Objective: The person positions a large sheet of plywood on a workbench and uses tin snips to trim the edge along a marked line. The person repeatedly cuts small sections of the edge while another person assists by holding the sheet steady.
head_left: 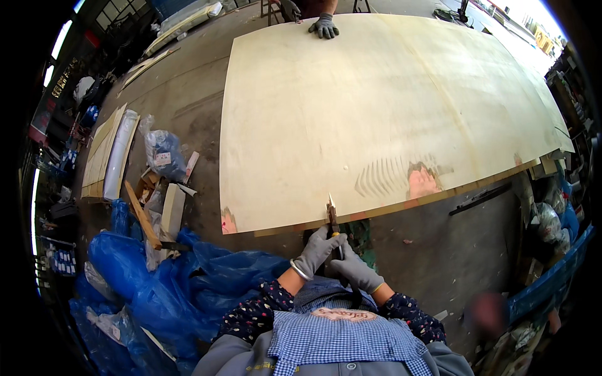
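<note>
In front of my body, both gloved hands close around the handles of a pair of hand shears (332,218). My left hand (316,252) wraps one handle, and my right hand (358,268) grips lower down on the other side. The pointed blades reach over the near edge of a large pale sheet (313,119). Whether the blades have bitten into the sheet cannot be made out. Pink patches with dark rims mark the sheet near its front edge, beside a row of curved scuffs.
Across the sheet, another person's gloved hand (324,26) rests on its far edge. Crumpled blue plastic (144,269) covers floor at left, with a wooden strip (142,216) and wrapped bundle (164,153) nearby. Bags (552,219) and scraps crowd the right.
</note>
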Demonstrator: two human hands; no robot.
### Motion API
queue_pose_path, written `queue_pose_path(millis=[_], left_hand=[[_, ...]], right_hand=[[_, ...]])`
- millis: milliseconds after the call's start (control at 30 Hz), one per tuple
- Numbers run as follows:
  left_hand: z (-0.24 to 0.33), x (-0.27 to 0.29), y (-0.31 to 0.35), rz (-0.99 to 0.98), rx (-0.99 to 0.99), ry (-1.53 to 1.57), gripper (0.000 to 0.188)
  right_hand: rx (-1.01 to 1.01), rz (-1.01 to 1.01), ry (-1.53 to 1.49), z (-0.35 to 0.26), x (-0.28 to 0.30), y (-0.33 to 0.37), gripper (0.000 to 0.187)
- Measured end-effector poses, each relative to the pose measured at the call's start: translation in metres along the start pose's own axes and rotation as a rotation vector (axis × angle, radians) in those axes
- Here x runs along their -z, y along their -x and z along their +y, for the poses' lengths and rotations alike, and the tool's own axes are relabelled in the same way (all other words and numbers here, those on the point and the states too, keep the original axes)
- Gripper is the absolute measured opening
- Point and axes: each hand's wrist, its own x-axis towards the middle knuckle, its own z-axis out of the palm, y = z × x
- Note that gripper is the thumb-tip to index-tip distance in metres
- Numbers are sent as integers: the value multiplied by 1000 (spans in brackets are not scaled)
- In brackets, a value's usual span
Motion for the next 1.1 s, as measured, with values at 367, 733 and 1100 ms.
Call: queue_pose_path(millis=[367, 733, 1100], left_hand=[[9, 10, -7, -108, 18, 135, 40], [20, 5, -8, -114, 79, 178, 34], [58, -31, 9, 216, 148, -305, 46]], right_hand=[[-17, 107, -118, -4, -14, -14, 70], [39, -284, -877, 15, -4, -11, 41], [18, -590, -1250, 24, 26, -9, 52]])
